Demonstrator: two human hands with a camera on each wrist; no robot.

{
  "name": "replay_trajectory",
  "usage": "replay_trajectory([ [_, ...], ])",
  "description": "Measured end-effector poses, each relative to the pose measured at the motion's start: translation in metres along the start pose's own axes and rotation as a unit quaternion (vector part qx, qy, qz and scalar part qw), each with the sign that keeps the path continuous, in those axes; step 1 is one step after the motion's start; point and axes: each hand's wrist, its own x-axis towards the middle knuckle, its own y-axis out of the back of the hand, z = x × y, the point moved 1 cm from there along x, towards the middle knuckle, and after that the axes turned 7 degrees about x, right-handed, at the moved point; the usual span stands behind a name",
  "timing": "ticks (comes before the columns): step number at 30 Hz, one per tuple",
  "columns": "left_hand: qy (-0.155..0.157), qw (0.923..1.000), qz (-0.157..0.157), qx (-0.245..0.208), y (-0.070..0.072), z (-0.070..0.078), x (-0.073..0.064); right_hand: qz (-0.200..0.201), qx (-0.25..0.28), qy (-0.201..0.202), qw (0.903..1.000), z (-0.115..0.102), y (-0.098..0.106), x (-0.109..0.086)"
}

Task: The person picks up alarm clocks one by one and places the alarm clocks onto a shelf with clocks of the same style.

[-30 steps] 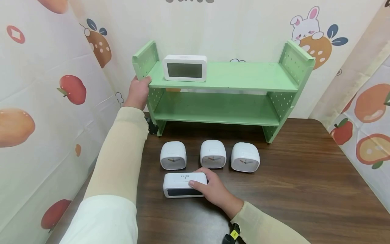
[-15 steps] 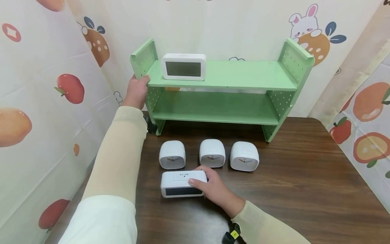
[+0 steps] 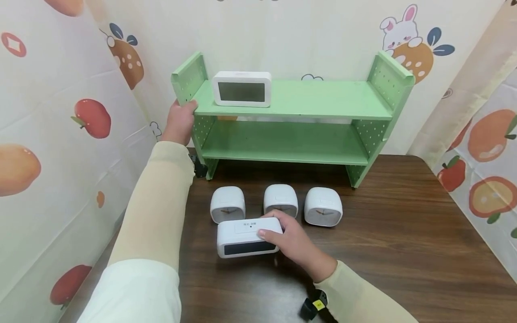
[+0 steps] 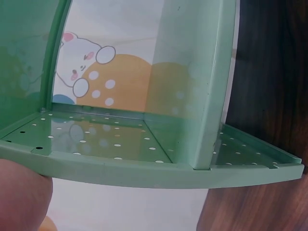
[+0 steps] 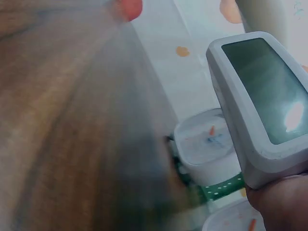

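Observation:
My right hand grips the right end of a white digital clock, thumb on its top. The clock is tilted and raised over the table, its dark screen showing in the right wrist view. In the head view it overlaps the lower edges of two small white analog alarm clocks behind it. With my left hand I hold the left side panel of a green two-tier shelf, thumb at the upper board's corner. The left wrist view shows part of that hand at the panel edge.
A second white digital clock stands at the left of the upper board. The middle alarm clock and the right one stand in a row before the shelf. Patterned cloth hangs behind the brown wooden table.
My right hand has lifted the digital clock from the table and shifted it slightly right and toward the shelf, tilting it. My left hand stays on the shelf's side panel.

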Motion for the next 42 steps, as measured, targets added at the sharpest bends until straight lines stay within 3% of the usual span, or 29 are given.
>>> replay_trajectory([
  [9, 0.012, 0.9999, 0.003, 0.001, -0.008, 0.002, -0.003, 0.007, -0.005, 0.021, 0.9998, -0.032, 0.028, 0.003],
  [21, 0.014, 0.9998, 0.015, -0.008, -0.002, -0.001, -0.005, 0.047, 0.009, 0.014, 0.9987, -0.078, 0.069, 0.011],
  [29, 0.013, 0.9998, 0.016, -0.002, -0.002, 0.001, -0.007, 0.040, 0.005, -0.010, 0.9991, -0.088, 0.090, 0.014],
  [42, 0.008, 0.9998, 0.016, 0.004, -0.007, 0.003, -0.004, 0.067, 0.002, -0.042, 0.9969, -0.104, 0.124, 0.023],
])
